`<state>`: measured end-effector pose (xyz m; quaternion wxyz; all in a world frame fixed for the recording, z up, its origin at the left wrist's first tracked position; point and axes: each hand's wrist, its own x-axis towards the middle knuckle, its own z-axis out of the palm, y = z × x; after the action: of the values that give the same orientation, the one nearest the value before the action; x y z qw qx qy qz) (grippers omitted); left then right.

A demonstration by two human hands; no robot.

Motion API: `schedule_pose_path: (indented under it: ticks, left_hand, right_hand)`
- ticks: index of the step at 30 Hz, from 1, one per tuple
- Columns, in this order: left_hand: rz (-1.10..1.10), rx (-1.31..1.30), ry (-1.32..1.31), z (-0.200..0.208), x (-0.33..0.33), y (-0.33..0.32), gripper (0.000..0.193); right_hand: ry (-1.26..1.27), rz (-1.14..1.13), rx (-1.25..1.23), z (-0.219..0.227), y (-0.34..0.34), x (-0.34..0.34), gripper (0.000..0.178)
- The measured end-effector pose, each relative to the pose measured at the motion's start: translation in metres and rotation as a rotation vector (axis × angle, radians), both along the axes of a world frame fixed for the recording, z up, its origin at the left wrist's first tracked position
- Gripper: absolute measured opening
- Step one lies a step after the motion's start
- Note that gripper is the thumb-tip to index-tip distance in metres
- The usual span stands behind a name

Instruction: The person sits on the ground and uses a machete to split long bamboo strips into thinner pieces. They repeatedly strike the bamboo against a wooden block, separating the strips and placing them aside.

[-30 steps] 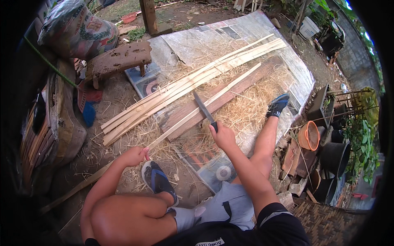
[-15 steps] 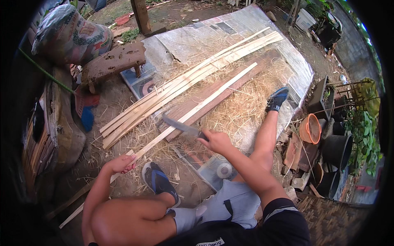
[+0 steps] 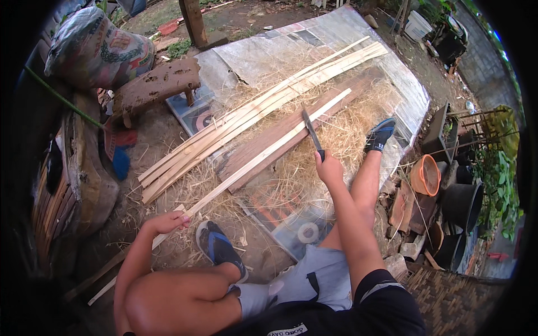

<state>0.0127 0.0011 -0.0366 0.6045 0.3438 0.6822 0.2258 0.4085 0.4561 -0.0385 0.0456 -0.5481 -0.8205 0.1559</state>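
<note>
My left hand (image 3: 168, 223) is closed around the near part of a long pale strip, bamboo or wood (image 3: 246, 168). The strip runs up and to the right along a brown plank (image 3: 241, 154), and its tail end passes back beside my left leg. In my right hand (image 3: 329, 168) is a knife (image 3: 311, 127) with a dark handle. Its blade lies across the strip, toward the far half of the plank. My fingers hide most of the handle. To the left of the plank lies a bundle of similar pale strips (image 3: 263, 110).
Curly shavings (image 3: 319, 162) cover much of the grey sheet (image 3: 392, 73). At the upper left are a brown wooden stool (image 3: 157, 84) and a filled sack (image 3: 101, 50). Right of my outstretched leg stand an orange pot (image 3: 425, 175) and black pots (image 3: 462, 204).
My right hand has moved the knife away from me along the strip, from near the plank's close end to its farther half. My left hand stays about where it was.
</note>
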Motion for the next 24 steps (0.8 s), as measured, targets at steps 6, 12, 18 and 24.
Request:
schedule_pose_path:
  ticks: [6,12,18,24]
  left_hand:
    - [-0.123,0.179,0.852,0.04,0.087,0.09,0.037]
    - [-0.095,0.204,0.851,0.048,0.08,0.081,0.04]
    - [-0.083,0.16,0.862,0.043,0.079,0.083,0.045]
    - [-0.046,0.145,0.795,0.048,0.081,0.06,0.045]
  right_hand:
    - [0.081,0.656,-0.09,0.023,-0.14,-0.035,0.049]
    - [-0.002,0.034,0.085,0.008,-0.019,-0.008,0.045]
    - [0.06,0.445,-0.158,0.055,-0.109,-0.048,0.046]
    - [0.044,0.367,0.012,0.029,-0.053,-0.031,0.047]
